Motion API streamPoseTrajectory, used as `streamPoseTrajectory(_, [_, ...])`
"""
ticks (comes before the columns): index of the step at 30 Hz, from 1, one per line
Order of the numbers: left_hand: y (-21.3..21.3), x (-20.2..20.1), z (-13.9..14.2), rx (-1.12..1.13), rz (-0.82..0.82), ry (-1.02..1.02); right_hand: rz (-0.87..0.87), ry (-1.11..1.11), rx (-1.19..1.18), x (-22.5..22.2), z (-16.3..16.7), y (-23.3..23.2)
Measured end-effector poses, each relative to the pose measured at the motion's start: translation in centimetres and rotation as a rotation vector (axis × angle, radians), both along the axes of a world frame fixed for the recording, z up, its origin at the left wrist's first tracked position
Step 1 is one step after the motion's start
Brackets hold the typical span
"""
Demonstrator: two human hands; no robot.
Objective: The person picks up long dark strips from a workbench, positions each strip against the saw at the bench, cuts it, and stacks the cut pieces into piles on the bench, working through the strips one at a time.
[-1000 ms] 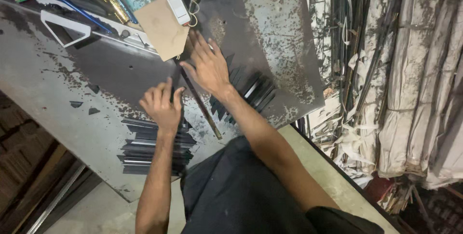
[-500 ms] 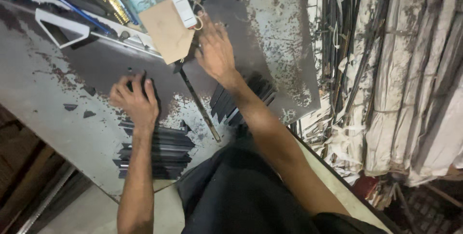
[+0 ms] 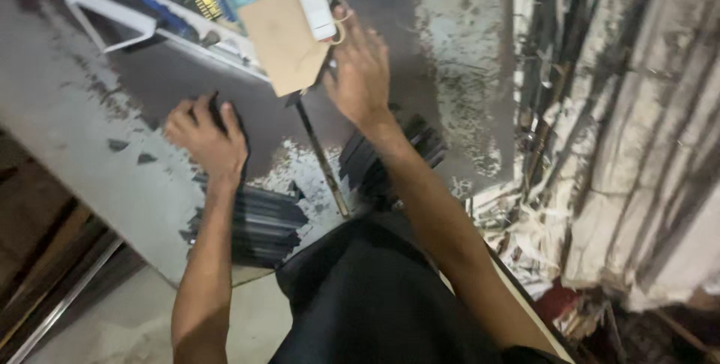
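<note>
Left hand (image 3: 204, 133) grips dark strips (image 3: 251, 218) (right hand (image 3: 360, 71) near card (image 3: 285, 41))

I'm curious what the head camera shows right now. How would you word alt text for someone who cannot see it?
Seen from above, a person's left hand grips a dark strip on a worn grey metal table, while the right hand reaches toward a brown cardboard piece with a small white box on it. Stacks of dark metal strips and a thin metal rod lie between the arms.

Black strips (image 3: 255, 218), tan card (image 3: 289, 45), white remote (image 3: 315, 8), grey mottled table (image 3: 67, 109).
</note>
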State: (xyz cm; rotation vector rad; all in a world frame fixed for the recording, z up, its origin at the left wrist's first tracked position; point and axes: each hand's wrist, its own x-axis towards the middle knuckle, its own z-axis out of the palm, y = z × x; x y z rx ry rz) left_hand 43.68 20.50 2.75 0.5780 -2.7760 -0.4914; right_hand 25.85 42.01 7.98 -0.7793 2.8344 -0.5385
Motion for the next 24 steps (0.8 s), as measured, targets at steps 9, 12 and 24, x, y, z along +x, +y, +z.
streamPoseTrajectory(9, [-1.5, -6.3, 2.8, 0.020, 0.062, 0.080, 0.067, 0.037, 0.126, -2.7, 0.5, 0.1])
streamPoseTrajectory(12, [-1.6, -5.5, 3.3, 0.066, 0.054, 0.157, 0.091, 0.109, 0.187, 0.2, 1.0, 2.6])
streamPoseTrajectory(24, [-0.7, 0.9, 2.2, 0.067, 0.108, 0.127, 0.268, 0.240, 0.108, 4.2, 0.2, 3.8])
